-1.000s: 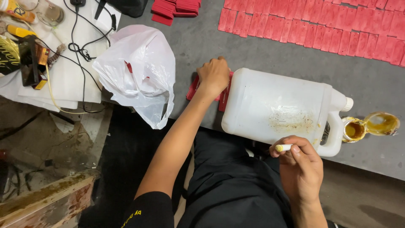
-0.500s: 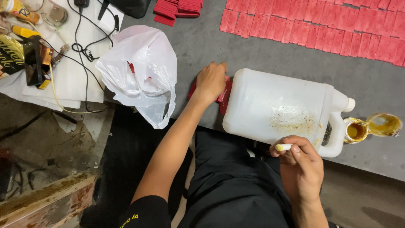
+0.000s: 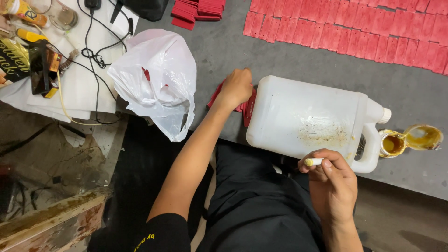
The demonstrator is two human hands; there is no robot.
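The grey bench (image 3: 289,51) fills the upper right of the view, its near edge running diagonally from lower left of the jug down to the right. Rows of flat red pieces (image 3: 354,32) line its far side, with a loose stack of the same red pieces (image 3: 198,10) further left. A broad bare strip of bench lies open between those rows and the jug.

The white plastic jug (image 3: 308,119) lies on its side close to the near edge, translucent, with a built-in handle and a white screw cap at its right end and a yellowish-brown stain on its upper face. Just right of the cap sit a small open tin of yellow-brown liquid (image 3: 393,143) and its lid (image 3: 423,136).

A crumpled white plastic bag (image 3: 156,79) hangs over the bench's left end.

The left hand (image 3: 237,87) rests closed over a few red pieces (image 3: 247,106) at the jug's base, its grip curled on them. The right hand (image 3: 333,184) hovers off the near edge, by the handle, fingers pinched around a small white marker-like stick (image 3: 313,162).
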